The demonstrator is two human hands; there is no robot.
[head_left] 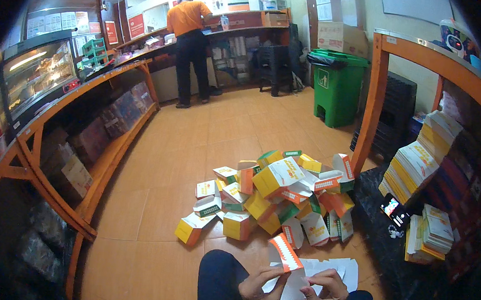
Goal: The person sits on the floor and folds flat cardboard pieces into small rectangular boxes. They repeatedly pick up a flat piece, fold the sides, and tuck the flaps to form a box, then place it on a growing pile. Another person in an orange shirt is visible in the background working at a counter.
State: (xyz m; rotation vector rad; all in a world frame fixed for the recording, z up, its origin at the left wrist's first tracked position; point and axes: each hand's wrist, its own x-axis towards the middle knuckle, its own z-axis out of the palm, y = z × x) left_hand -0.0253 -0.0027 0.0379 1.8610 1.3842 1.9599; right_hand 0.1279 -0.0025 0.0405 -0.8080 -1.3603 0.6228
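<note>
Low in the head view, a flat white carton blank (292,284) with an orange, saw-toothed flap is held between 2 bare hands over the person's dark-trousered knees. The left hand (258,290) is closed on the blank's left edge, thumb on top and fingers curled beneath it. The right hand (325,294) is pinched narrowly on the blank's right side, its fingertips bent inward against the card. The orange flap is raised and tilted up to the left, above both hands. More white blanks (338,266) are seen lying flat on the floor just behind the right hand.

Just beyond the knees, a loose pile of folded cartons (273,197) in yellow, orange, white and green is spread on the tan tiled floor (161,161), some upright and some tipped on their sides. To the right, stacks of flat unfolded cartons (418,162) are leaned on a dark shelf, and a phone (395,210) with a lit screen is laid near them. A green bin (338,87) is stood against the far wall beside an orange post (373,103). Along the left, an orange-framed counter (86,117) with a glass display case (34,74) is seen. At the far end, a person in an orange shirt (187,46) is stood facing away at a counter.
</note>
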